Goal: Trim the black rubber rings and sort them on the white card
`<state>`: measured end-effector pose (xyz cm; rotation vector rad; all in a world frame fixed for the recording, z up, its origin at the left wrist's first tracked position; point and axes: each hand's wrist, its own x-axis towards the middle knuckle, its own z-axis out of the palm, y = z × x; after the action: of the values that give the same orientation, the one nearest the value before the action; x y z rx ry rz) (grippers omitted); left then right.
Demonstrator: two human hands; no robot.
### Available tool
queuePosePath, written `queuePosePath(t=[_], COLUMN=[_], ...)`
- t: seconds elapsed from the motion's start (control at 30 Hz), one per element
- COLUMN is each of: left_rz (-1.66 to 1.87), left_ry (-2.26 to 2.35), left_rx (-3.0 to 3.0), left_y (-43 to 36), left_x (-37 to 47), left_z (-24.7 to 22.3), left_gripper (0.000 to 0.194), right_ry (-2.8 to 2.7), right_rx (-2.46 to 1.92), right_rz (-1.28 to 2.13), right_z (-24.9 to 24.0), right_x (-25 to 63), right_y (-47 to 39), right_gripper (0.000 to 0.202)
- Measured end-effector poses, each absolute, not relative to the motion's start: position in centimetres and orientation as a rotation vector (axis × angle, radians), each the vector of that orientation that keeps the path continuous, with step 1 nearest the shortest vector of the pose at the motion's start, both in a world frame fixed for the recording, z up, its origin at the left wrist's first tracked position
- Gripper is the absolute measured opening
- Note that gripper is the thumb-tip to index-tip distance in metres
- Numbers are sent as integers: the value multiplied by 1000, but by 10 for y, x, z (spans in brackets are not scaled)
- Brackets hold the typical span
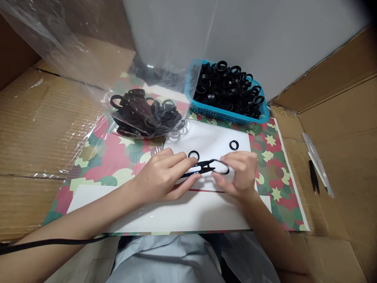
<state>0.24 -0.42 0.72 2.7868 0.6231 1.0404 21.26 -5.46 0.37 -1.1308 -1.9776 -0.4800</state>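
My left hand [169, 173] is closed around the handles of small black-bladed snips [206, 166], whose tips point right. A thin black ring [224, 172] is pinched between the fingers and thumb of my right hand [238, 171], and the blade tips meet its left side. Just above my left fingertips, another black ring [193, 155] lies on the white paper [206, 135]. A thicker black ring [234, 145] rests on the paper above my right hand.
A blue basket [218, 114] heaped with black rings stands at the back. Left of it, a clear plastic bag [165, 43] holds more rings. Black tweezers [313, 177] lie at the right on cardboard [335, 129]. A black cord [53, 241] crosses the left forearm.
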Motion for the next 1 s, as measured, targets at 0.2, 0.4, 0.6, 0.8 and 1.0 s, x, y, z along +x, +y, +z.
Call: queuePosePath(t=[0.2, 0.4, 0.6, 0.8, 1.0], left_rz=[1014, 1012, 1019, 1017, 927], left_ry=[630, 638, 676, 684, 715], left_rx=[2803, 2807, 2831, 2754, 2336], left_y=[-4, -4, -3, -4, -5], left_x=[4, 3, 2, 3, 3], left_z=[6, 7, 8, 8, 17], left_gripper=[18, 17, 17, 17, 16], right_ry=[-1945, -1918, -1914, -1933, -1876], right_rx=[-1138, -1248, -1109, -1104, -1225], right_rz=[-436, -391, -311, -401, -426], right_z=[2, 1, 0, -1, 3], right_x=[213, 215, 209, 208, 227], right_y=[-54, -53, -54, -54, -50], right_gripper=[24, 14, 17, 20, 19])
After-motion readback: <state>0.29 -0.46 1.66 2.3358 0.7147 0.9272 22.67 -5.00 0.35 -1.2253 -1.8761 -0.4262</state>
